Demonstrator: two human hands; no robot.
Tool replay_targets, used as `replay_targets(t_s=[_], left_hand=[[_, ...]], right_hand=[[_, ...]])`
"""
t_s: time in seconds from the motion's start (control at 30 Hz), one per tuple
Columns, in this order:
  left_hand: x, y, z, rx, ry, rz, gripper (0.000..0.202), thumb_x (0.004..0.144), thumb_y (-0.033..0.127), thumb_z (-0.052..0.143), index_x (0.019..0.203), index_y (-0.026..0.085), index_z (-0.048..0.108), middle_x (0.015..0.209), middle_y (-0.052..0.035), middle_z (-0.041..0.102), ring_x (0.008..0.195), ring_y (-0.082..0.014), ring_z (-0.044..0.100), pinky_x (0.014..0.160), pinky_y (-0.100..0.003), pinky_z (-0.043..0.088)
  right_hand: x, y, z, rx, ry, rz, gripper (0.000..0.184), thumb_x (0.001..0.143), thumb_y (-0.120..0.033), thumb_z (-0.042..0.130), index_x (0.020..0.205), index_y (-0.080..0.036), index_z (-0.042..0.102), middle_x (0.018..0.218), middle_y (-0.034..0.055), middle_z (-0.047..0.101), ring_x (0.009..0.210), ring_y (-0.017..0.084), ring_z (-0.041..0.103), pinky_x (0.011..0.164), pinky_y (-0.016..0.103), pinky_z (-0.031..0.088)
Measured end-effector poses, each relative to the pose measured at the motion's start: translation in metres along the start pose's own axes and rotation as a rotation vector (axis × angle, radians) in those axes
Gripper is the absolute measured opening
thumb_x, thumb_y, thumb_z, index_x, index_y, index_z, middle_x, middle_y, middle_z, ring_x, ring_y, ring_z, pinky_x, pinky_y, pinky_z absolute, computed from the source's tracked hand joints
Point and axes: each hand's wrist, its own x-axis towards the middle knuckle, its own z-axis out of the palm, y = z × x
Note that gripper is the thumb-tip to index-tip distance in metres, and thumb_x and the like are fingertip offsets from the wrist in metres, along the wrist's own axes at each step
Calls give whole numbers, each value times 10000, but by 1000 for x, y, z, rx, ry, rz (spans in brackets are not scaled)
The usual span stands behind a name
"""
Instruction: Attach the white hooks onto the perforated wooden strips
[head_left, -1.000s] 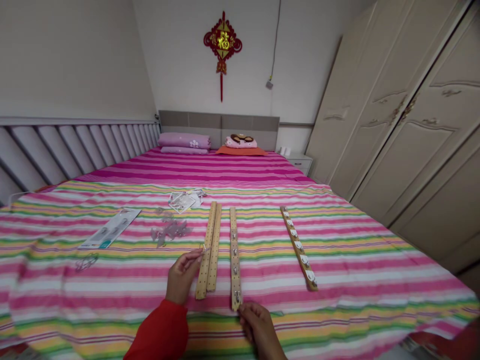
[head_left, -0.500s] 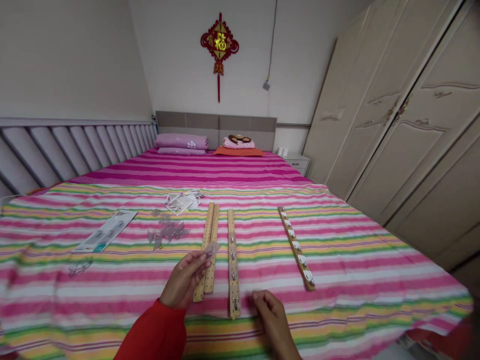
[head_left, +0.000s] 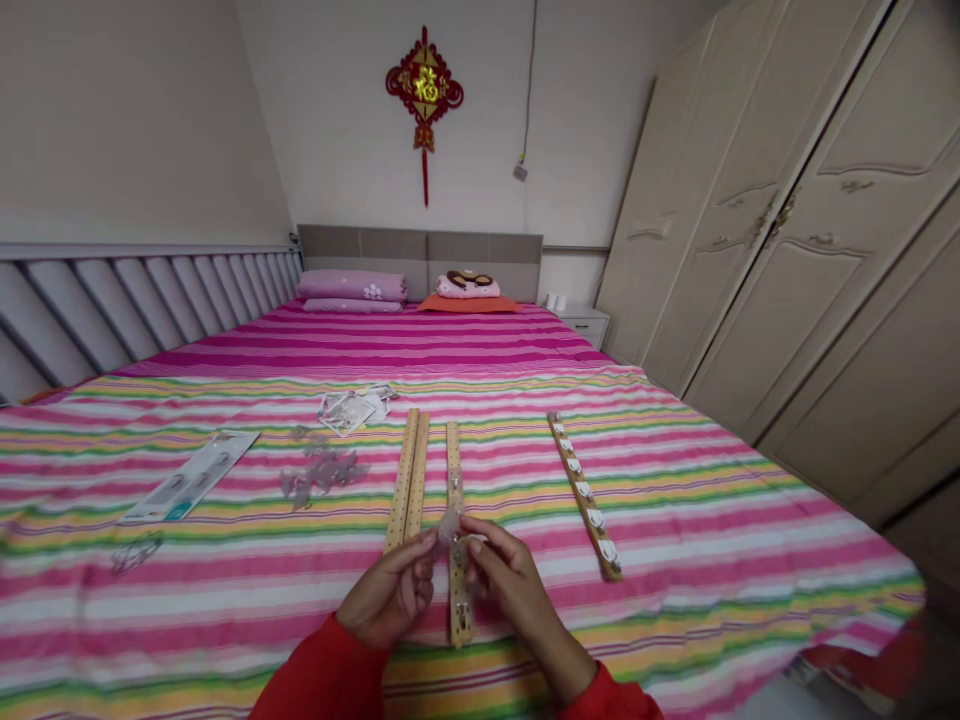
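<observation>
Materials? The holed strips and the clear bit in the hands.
The holed strips look like bare light wood, matte and unpainted, going by the tan colour, though no grain is sharp enough to confirm it. The clear piece looks like thin glossy plastic, being see-through and catching light, but it is blurred.

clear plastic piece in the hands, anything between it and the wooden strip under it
Nothing visible except the hands: the clear plastic piece is held between the left hand and right hand, over the wooden strip, and the fingers partly cover that strip's lower part.
</observation>
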Motion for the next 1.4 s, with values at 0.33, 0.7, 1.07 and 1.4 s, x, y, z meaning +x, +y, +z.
replay_targets(t_s=[0.33,0.7,1.07,1.4], left_hand=[[11,-8,1,-84,-23,-203,91,837,90,549,903,91,612,689,-33,706,342,1,496,352,-87,377],[10,-9,6,-38,11,-184,193,891,229,487,837,87,607,590,-11,658,361,-30,512,354,-117,361],[13,-12,1,52,93,-63,216,872,308,527,825,114,607,602,-7,633,387,-34,515,371,-116,393],[8,-15,3,41,87,7,79,766,64,632,831,107,649,618,8,628,442,-24,556,406,-87,424]], right_hand=[[12,-10,5,10,-23,-36,367,662,-440,733,950,-212,724,733,-5,637,452,65,465,429,194,358],[20,1,0,35,77,-25,280,661,-423,737,704,-165,635,455,-73,500,373,54,368,382,183,260],[18,9,1,82,124,-6,307,700,-443,711,718,-161,592,380,-88,462,327,54,352,371,184,248],[22,15,1,156,49,-2,301,703,-418,726,831,-154,657,399,-80,483,350,52,366,386,182,246]])
